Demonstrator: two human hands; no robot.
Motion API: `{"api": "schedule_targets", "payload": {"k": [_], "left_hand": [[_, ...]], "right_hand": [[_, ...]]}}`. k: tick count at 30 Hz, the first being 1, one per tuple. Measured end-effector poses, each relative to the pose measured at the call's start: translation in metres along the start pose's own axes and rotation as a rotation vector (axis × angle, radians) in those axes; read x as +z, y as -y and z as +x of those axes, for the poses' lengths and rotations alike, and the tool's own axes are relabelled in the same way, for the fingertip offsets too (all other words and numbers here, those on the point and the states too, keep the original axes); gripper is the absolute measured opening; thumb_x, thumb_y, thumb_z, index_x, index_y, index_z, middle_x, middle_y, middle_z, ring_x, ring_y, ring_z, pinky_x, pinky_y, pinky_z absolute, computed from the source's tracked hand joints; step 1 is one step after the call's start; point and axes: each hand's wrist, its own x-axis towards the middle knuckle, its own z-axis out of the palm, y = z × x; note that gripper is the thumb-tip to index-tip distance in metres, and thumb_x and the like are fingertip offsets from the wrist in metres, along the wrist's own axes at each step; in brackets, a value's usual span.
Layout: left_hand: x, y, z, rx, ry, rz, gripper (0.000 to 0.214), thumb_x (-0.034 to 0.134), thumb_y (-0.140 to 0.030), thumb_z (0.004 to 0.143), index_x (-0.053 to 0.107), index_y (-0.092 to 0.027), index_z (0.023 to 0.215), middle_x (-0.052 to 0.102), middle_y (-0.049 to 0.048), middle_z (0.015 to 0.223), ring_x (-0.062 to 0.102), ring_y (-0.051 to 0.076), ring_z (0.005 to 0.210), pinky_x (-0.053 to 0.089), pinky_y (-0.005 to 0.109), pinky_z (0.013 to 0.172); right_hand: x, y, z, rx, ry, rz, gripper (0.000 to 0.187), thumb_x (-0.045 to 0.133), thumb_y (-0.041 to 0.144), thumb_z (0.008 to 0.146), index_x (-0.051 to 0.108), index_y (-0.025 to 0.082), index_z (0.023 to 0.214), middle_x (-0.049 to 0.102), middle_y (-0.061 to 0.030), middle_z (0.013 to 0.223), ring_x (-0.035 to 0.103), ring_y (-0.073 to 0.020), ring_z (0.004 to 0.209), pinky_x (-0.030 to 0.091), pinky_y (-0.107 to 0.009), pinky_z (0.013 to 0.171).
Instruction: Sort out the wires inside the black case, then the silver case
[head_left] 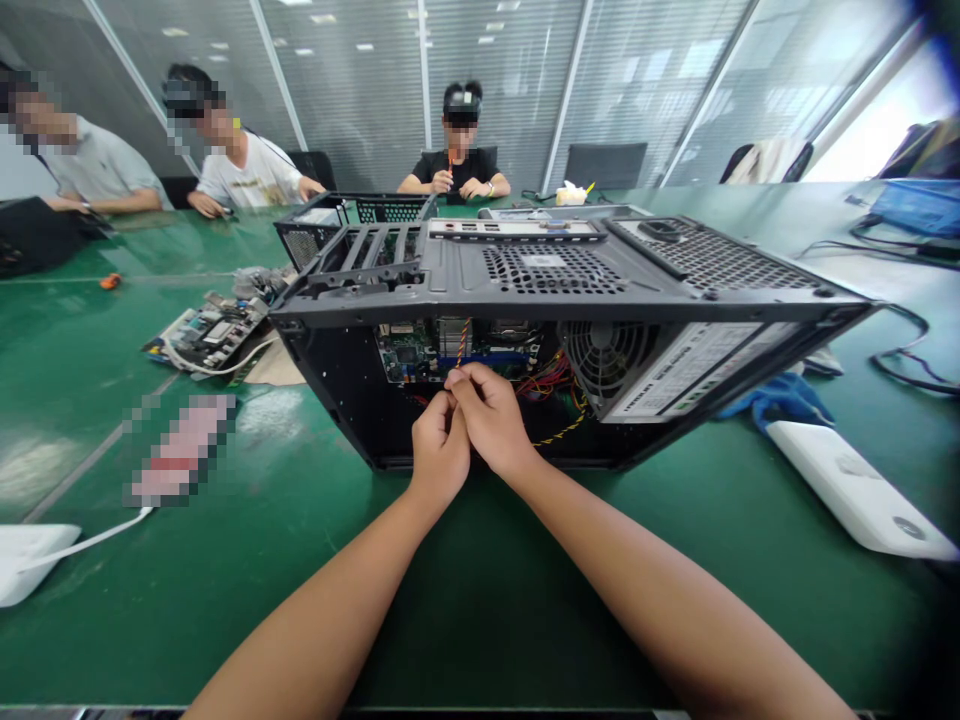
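Observation:
A black computer case (547,290) stands in front of me with its side open and its vented back face upward. My left hand (439,450) and my right hand (491,415) meet at the opening, fingers pinched together. Between the fingertips they hold a thin twisted cable (464,340), orange and dark, which runs up into the case. Its end is hidden by my fingers. Behind them a green motherboard (405,355) shows inside, with coloured power wires (544,378) to its right. The power supply (660,370) with its fan sits at the case's right end.
Left on the green table (300,580) lie a loose circuit board (214,335), a blurred pinkish object (184,450) and a white block (34,560) with a cable. A white power bank (859,490) and a blue cloth (787,400) lie right. Several people sit opposite.

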Motion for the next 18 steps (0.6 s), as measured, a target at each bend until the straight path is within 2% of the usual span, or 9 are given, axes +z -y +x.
{"api": "schedule_targets", "payload": {"k": [18], "left_hand": [[0.0008,0.0038,-0.0004,-0.008,-0.002,-0.019,0.028,0.05,-0.034,0.095,0.05,-0.019,0.072,0.05,-0.0024,0.065,0.051,0.013,0.067,0.043,0.025,0.067]], "right_hand": [[0.0016,-0.0004,-0.0011,0.019,-0.006,0.024,0.023,0.051,0.035,0.09,0.054,0.022,0.07,0.053,0.0011,0.068,0.05,-0.0152,0.067,0.04,-0.029,0.066]]}}
